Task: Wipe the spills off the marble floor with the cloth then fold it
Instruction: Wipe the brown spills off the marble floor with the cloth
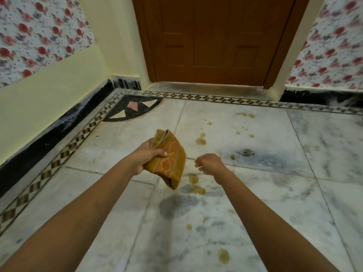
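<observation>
My left hand (147, 156) grips a folded mustard-brown patterned cloth (169, 161), held in the air above the white marble floor (255, 203). A hand's width to the right of the cloth, my right hand (209, 163) has its fingers curled with nothing in it. Yellowish-brown spills dot the floor: a puddle (196, 186) just below the cloth, a spot (200, 141) beyond it, small drops (245, 115) further toward the door, and a blot (224, 256) near the bottom of the view.
A closed brown wooden door (214, 40) stands straight ahead behind a grey threshold. Cream walls with rose-patterned wallpaper (39, 30) and a black skirting close in the left and right sides. A checkered inlay border (59, 163) runs along the floor's edge.
</observation>
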`<state>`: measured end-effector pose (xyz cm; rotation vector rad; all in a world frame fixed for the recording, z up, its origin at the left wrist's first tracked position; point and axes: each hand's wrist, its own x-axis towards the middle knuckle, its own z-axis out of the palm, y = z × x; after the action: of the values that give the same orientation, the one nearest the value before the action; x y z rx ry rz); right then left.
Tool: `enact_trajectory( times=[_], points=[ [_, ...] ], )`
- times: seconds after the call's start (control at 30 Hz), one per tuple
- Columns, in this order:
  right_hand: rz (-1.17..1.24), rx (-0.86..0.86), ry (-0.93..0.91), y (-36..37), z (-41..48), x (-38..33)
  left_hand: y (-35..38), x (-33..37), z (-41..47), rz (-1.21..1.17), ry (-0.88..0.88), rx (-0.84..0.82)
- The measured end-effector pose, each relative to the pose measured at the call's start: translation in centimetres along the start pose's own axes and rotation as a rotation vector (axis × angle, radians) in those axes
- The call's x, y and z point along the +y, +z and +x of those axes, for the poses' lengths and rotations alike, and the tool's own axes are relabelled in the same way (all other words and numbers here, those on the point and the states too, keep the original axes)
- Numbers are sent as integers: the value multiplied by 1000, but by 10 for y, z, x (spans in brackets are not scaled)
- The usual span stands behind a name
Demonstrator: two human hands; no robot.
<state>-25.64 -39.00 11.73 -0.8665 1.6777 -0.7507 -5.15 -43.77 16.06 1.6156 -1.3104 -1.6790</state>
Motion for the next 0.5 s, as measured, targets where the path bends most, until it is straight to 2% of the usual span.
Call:
enact_trajectory(
  times=[0.13, 0.23, 0.33, 0.43, 0.5],
  points=[
    [-413, 91, -30, -22, 11, 53, 5, -11, 22, 314, 23, 53],
    [-503, 188, -34, -32, 34, 71, -2, -16, 50, 425, 76, 88],
    [-599, 281, -132, -32, 59, 79, 1, -3, 85, 618, 264, 173],
    [-766, 329, -267, -35, 93, 82, 18, 15, 122, 838, 517, 332],
    [-807, 335, -287, -36, 118, 84, 32, 17, 149, 983, 678, 431]
  ],
)
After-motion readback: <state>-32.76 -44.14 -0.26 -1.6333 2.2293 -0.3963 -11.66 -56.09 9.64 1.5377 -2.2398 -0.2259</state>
